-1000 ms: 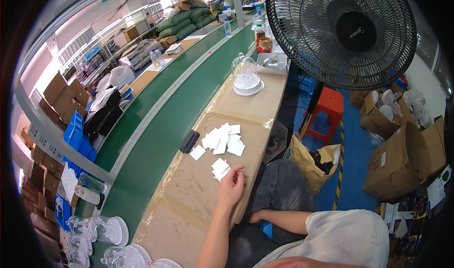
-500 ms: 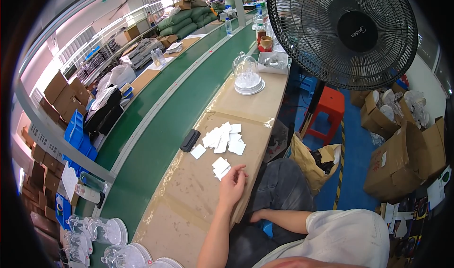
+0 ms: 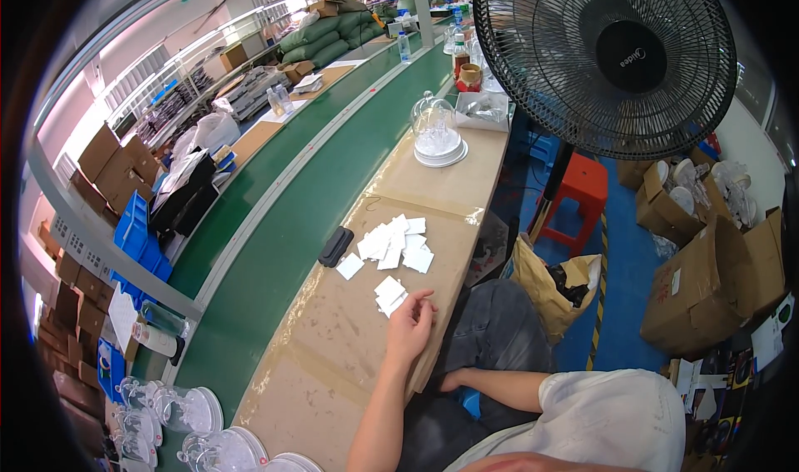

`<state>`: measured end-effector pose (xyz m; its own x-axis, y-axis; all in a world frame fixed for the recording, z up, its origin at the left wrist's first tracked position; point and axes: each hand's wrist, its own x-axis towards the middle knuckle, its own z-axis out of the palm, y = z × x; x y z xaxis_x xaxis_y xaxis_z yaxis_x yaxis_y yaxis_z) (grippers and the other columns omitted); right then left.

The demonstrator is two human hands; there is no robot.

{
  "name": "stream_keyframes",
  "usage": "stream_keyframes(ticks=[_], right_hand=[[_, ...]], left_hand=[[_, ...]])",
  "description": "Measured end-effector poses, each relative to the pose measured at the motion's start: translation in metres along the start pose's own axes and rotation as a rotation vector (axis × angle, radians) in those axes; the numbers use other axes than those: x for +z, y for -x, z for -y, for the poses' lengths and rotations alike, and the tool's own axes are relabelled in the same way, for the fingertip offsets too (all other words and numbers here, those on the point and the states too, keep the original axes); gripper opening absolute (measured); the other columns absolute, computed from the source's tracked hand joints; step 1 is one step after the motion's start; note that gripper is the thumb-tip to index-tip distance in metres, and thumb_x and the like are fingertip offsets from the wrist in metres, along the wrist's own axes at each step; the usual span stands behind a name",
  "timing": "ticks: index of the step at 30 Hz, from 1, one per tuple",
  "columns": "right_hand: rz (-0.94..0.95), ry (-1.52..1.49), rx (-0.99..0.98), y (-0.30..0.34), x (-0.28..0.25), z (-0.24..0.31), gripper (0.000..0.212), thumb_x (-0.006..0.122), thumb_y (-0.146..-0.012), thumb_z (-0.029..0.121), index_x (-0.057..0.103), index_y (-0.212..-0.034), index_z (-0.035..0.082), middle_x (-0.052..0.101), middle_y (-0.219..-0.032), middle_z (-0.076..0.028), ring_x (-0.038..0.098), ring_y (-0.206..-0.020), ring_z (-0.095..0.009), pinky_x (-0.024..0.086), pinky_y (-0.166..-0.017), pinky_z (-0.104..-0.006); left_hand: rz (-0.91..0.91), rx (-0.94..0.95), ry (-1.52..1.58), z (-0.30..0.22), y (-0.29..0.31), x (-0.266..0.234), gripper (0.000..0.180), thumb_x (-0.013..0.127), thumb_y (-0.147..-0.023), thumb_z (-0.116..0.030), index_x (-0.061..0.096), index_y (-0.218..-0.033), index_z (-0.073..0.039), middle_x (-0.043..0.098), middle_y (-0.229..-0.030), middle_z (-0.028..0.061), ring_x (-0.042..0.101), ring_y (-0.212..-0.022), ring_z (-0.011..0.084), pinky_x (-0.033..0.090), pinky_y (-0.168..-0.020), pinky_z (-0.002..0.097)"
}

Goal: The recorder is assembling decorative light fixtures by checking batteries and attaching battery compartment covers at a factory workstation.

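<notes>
My left hand (image 3: 409,326) rests on the brown work surface (image 3: 333,347), its fingers loosely bent and slightly apart, with no held object visible. Its knuckles lie against a small group of white square pieces (image 3: 389,292). Just beyond is a larger loose heap of the same white squares (image 3: 391,243), with one single square (image 3: 349,265) at its left. A black oblong case (image 3: 335,246) lies beside that one. My right hand (image 3: 453,380) is down in my lap near a bit of blue material (image 3: 471,402); its fingers are hidden.
Clear domes on white round bases (image 3: 439,143) stand at the far end; several more (image 3: 196,409) are at lower left. A green conveyor (image 3: 275,255) runs along the left. A black fan (image 3: 607,56) looms at upper right, above a red stool (image 3: 574,201) and open cartons (image 3: 707,280).
</notes>
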<state>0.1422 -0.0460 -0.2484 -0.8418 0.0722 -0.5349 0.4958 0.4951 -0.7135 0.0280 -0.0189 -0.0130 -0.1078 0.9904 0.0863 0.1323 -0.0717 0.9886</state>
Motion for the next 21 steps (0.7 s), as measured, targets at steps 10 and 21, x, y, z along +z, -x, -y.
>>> stream_keyframes(ticks=[10,21], right_hand=[[-0.051,-0.057,0.02,-0.018,0.017,-0.027,0.046,0.048,-0.087,0.025,0.055,-0.124,-0.002,0.054,-0.132,-0.019,0.05,-0.12,-0.031,0.038,-0.101,-0.038],[-0.05,-0.074,0.124,0.05,-0.032,0.047,0.049,0.047,-0.087,0.03,0.054,-0.125,-0.001,0.054,-0.13,-0.02,0.051,-0.12,-0.032,0.038,-0.101,-0.0396]], left_hand=[[0.004,0.002,0.0,0.0,-0.002,0.003,0.022,0.05,-0.094,-0.005,0.056,-0.114,0.001,0.062,-0.083,0.0041,0.056,-0.068,0.008,0.046,-0.064,0.022],[0.001,0.004,-0.009,-0.004,-0.001,0.003,0.022,0.05,-0.094,-0.006,0.057,-0.113,0.001,0.062,-0.082,0.0037,0.057,-0.068,0.0079,0.046,-0.063,0.022]])
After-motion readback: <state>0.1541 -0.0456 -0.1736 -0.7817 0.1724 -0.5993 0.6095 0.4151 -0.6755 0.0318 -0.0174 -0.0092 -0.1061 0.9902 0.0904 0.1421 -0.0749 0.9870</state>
